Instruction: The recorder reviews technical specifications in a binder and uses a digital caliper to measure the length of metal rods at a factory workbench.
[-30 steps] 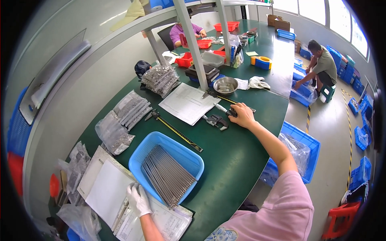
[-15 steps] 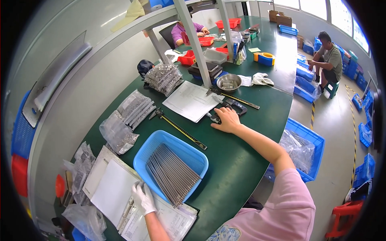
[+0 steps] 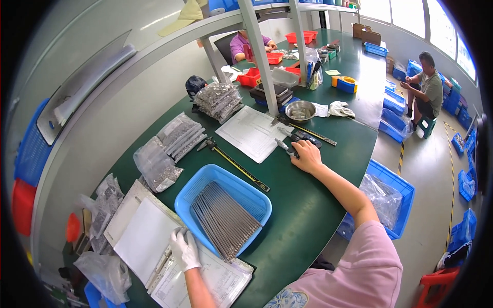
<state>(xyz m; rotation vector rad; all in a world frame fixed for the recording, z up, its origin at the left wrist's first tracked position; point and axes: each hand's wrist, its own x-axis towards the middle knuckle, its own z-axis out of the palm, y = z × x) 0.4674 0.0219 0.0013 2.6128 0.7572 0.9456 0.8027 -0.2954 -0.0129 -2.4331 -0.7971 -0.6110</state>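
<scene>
My left hand (image 3: 184,250), in a white glove, lies on an open ring binder (image 3: 221,285) with printed sheets, holding nothing. Its fingers are close to the blue basket (image 3: 182,199), which contains a row of many thin metal rods (image 3: 226,218). Farther right, my bare right hand (image 3: 308,158) has its fingers closed around a micrometer (image 3: 283,145); part of the tool is hidden under them. A printed sheet (image 3: 249,134) lies just left of it. One caliper (image 3: 239,167) rests between the basket and the sheet, and a second caliper (image 3: 313,133) lies beyond the micrometer.
Bags of small metal parts (image 3: 179,134) line the left side. A metal bowl (image 3: 300,111), scale (image 3: 269,93), white glove (image 3: 340,109) and tape dispenser (image 3: 344,83) stand farther back, by a shelf post (image 3: 262,61). Blue crates (image 3: 390,177) sit beside the table. Two people are farther off.
My right hand has gone from spread over the micrometer to fingers drawn in around it, and the tool has turned slightly. My left hand stays on the binder. The view has shifted a little.
</scene>
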